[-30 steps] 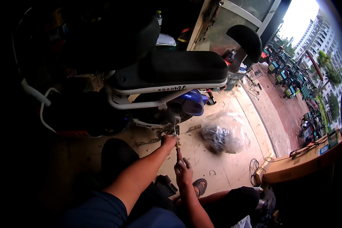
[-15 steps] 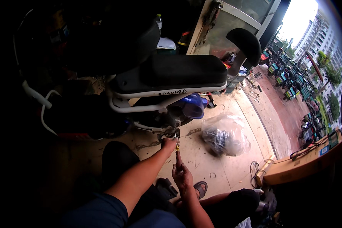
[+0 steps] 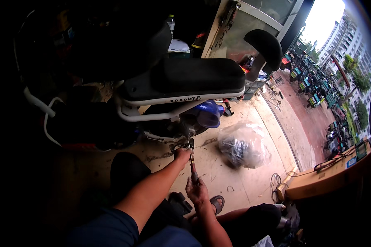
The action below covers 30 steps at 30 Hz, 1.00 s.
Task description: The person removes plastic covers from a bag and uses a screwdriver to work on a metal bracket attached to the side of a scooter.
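A long screwdriver (image 3: 194, 172) with a reddish, dark handle points up at the rear wheel area of a scooter (image 3: 185, 96). My left hand (image 3: 183, 156) is closed around its shaft, close to the metal parts by the wheel. Below, my right hand (image 3: 198, 191) grips the lower end of the handle, palm turned partly up. The tip sits near a round metal fitting (image 3: 190, 132) under the scooter's frame; exactly what it touches is too small to tell.
A clear plastic bag (image 3: 244, 146) with something grey inside lies on the pale floor to the right. Farther right are a cardboard box (image 3: 327, 175) and a loose black cable (image 3: 275, 185). My sandalled foot (image 3: 217, 203) rests below my right hand. A glass door (image 3: 251, 29) stands behind the scooter.
The screwdriver's handle has turned a little, and more of it shows above my right hand, whose fingers have shifted slightly. My left hand stays on the shaft.
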Tool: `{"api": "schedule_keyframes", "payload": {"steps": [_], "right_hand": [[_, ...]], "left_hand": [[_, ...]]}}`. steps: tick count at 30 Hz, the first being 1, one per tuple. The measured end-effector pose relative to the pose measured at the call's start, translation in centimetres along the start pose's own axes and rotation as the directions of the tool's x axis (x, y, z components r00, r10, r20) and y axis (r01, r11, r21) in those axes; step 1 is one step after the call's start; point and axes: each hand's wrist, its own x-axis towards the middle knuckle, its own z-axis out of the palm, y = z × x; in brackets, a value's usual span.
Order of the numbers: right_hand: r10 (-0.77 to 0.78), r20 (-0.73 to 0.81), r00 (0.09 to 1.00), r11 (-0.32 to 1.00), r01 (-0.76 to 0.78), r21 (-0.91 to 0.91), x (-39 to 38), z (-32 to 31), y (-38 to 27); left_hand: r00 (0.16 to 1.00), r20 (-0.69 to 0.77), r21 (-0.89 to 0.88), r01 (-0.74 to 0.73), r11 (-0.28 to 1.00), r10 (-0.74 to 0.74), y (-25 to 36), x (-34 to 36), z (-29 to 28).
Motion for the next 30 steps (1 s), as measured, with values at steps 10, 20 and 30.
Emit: {"api": "schedule_keyframes", "payload": {"steps": [10,20,30], "right_hand": [[-0.079,0.096,0.992,0.997,0.081,-0.016,0.8,-0.3,0.8],[-0.282,0.231,0.931,0.618,0.360,-0.699,2.0,0.4,0.6],[-0.408,0.409,0.816,-0.303,0.301,-0.904,4.7,-2.0,0.4]], "left_hand": [[1.000,0.020,-0.016,0.014,1.000,-0.014,0.2,0.4,-0.3],[1.000,0.014,0.032,0.020,0.999,-0.021,0.0,0.1,-0.4],[0.887,-0.322,-0.138,0.303,0.943,-0.332,-6.9,6.7,-5.2]]}}
